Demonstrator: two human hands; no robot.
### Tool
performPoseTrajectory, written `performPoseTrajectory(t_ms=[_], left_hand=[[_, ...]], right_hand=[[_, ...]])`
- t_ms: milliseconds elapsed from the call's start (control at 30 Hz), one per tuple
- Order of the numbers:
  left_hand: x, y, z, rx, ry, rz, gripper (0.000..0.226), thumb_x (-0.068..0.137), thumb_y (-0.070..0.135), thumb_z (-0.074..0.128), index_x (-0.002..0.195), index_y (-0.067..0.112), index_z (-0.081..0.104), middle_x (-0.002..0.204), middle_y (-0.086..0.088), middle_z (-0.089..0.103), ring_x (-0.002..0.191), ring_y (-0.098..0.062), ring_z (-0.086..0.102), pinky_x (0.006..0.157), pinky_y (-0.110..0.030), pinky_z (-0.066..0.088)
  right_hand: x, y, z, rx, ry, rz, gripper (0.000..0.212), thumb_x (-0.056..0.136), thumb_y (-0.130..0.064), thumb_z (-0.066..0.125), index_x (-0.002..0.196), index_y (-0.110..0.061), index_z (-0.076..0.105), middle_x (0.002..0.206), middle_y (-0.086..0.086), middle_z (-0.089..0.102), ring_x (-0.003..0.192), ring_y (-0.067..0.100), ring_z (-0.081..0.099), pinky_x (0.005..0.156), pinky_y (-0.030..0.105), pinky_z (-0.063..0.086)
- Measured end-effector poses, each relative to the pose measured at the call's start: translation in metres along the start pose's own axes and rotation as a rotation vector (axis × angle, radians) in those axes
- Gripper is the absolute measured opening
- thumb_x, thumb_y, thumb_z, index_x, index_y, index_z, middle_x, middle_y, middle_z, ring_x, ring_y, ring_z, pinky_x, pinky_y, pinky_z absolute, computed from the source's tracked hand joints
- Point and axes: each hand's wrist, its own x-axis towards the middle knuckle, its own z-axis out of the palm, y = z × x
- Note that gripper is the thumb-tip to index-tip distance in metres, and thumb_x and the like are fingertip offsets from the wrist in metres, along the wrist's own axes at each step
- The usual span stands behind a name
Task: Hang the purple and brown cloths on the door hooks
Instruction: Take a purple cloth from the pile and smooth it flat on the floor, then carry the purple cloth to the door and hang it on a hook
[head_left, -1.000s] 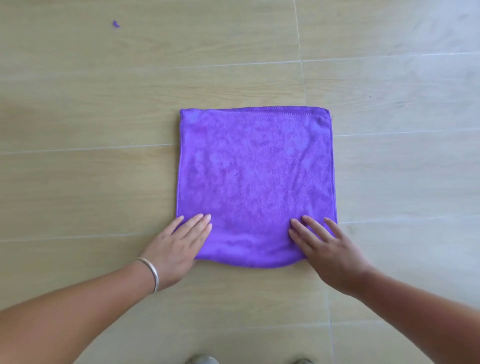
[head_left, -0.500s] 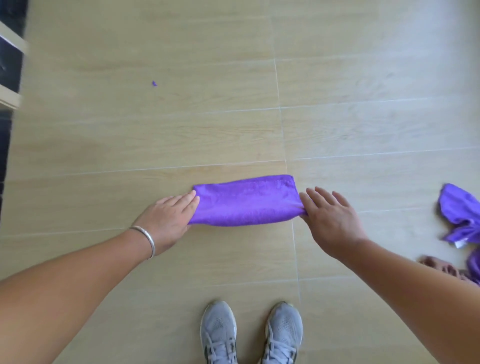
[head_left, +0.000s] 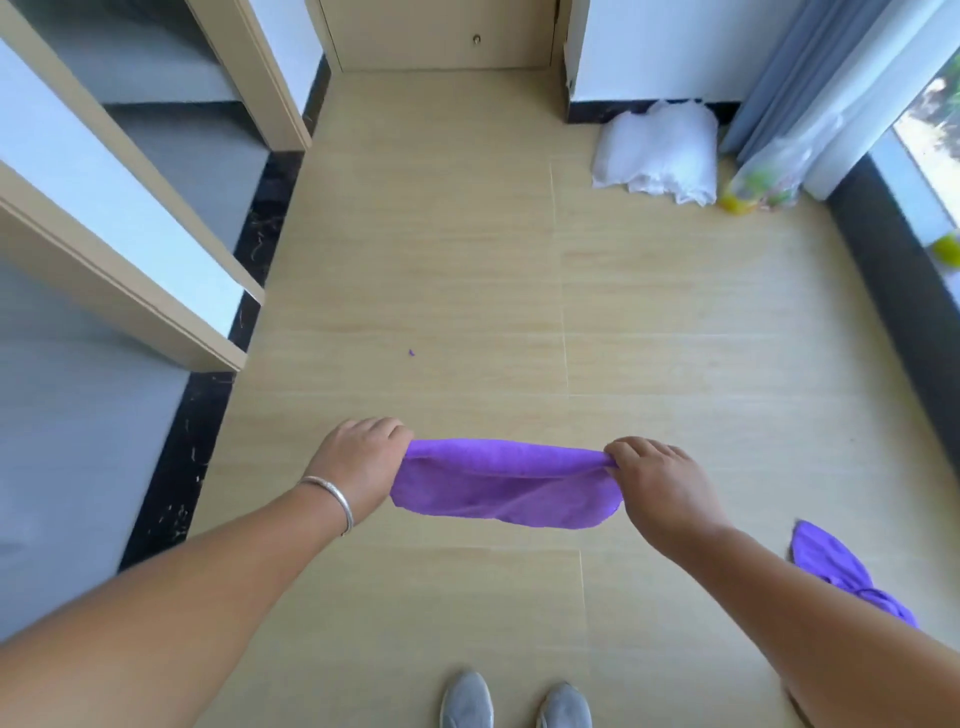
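Folded purple cloth (head_left: 506, 486) held up in front of me above the wood-look floor (head_left: 441, 291), sagging between both hands. My left hand (head_left: 358, 462) grips its left end, fingers curled round it; my right hand (head_left: 657, 480) pinches the right end. A second purple cloth (head_left: 841, 577) lies crumpled on the floor near its right edge. Closed door (head_left: 441, 31) straight ahead.

purple cloth (head_left: 506, 488); grey shoes (head_left: 466, 699)
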Motion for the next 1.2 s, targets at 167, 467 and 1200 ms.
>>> performPoseTrajectory(t_ms=[167,467,1200], left_hand=[[-0.024,-0.039,-0.126,0.089,0.061,-0.11,0.025,0.085,0.006,0.044,0.1,0.024,0.051,0.102,0.006,0.059,0.097,-0.019,0.058,0.07,-0.027,0.03],[-0.071,-0.09,-0.343,-0.104,0.263,0.005,0.009,0.1,0.024,0.035,0.1,0.019,0.042,0.102,0.005,0.049,0.092,-0.022,0.049,0.077,-0.032,0.034],[-0.158,-0.083,-0.637,-0.07,0.473,-0.26,0.026,0.101,0.018,0.031,0.09,0.012,0.053,0.096,-0.005,0.059,0.088,-0.024,0.056,0.071,-0.032,0.039]], right_hand=[[0.012,-0.022,-0.137,-0.079,0.112,-0.07,0.03,0.102,-0.033,0.032,0.112,-0.024,0.059,0.117,-0.009,0.061,0.119,0.015,0.052,0.101,0.027,0.034],[0.015,-0.038,-0.389,-0.214,0.114,-0.115,0.039,0.103,-0.042,0.027,0.13,-0.03,0.053,0.136,-0.013,0.052,0.142,0.011,0.025,0.11,0.031,0.023],[-0.008,-0.047,-0.679,-0.299,0.419,-0.169,0.042,0.103,-0.037,0.022,0.108,-0.02,0.06,0.113,-0.004,0.059,0.134,0.015,0.035,0.109,0.038,0.033]])
